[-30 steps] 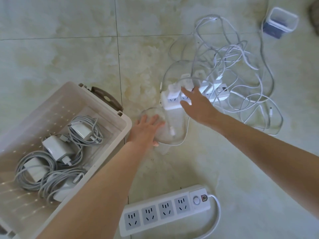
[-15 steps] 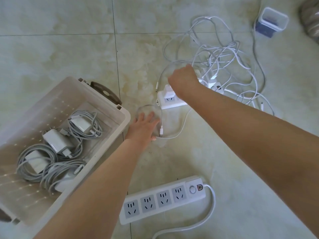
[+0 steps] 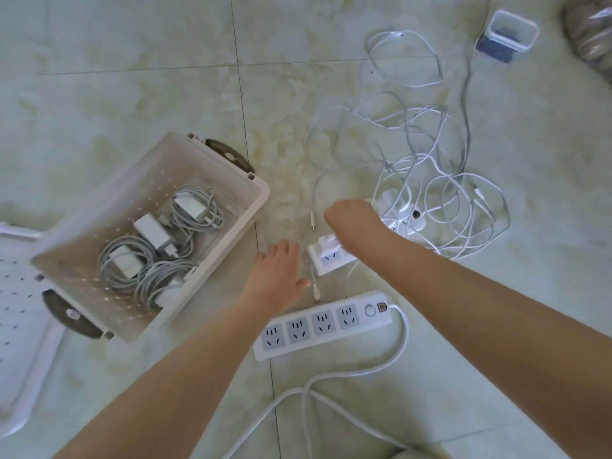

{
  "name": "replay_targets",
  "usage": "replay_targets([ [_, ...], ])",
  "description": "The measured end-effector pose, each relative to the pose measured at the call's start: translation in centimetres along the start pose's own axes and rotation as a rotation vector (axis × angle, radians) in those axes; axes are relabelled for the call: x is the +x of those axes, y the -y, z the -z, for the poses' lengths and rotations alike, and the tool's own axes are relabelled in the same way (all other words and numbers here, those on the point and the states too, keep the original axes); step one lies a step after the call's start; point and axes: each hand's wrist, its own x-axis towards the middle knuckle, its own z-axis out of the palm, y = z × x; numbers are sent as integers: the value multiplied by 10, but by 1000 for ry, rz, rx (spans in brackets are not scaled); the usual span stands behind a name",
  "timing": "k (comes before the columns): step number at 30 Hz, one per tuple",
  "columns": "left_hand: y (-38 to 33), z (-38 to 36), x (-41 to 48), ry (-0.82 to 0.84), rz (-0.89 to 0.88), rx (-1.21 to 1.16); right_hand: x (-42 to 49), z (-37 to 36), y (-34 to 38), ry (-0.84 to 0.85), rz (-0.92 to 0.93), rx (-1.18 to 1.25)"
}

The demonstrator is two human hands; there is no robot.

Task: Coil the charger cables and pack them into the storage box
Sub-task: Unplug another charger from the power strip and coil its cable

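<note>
Our left hand (image 3: 276, 276) lies flat and open on the tiled floor (image 3: 132, 77), fingers straight, a cable connector (image 3: 316, 293) just beside the thumb. Our right hand (image 3: 352, 220) hangs knuckles-up, fingers curled, over a white adapter (image 3: 328, 245) plugged into a small socket block (image 3: 331, 265); whether it grips anything we cannot tell. Loose white charger cables (image 3: 430, 180) sprawl tangled beyond it. Coiled chargers (image 3: 155, 253) sit in the storage box (image 3: 109, 207) at left, a perforated white lid (image 3: 20, 326) beside it. A four-socket power strip (image 3: 321, 323) lies nearest us.
</note>
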Motion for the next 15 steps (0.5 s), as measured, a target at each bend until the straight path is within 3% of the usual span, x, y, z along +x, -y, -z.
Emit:
replay_targets([
  [2, -6, -8, -10, -52, -24, -33, -15, -4, 13, 31, 25, 20],
  [6, -20, -21, -20, -3, -7, -107, -34, -11, 35, 80, 96, -10],
  [11, -31, -37, -17, -68, 155, -273, -42, -30, 54, -58, 264, -267],
  [15, -25, -43, -18, -83, 202, -349, -28, -48, 67, 0, 379, -398],
])
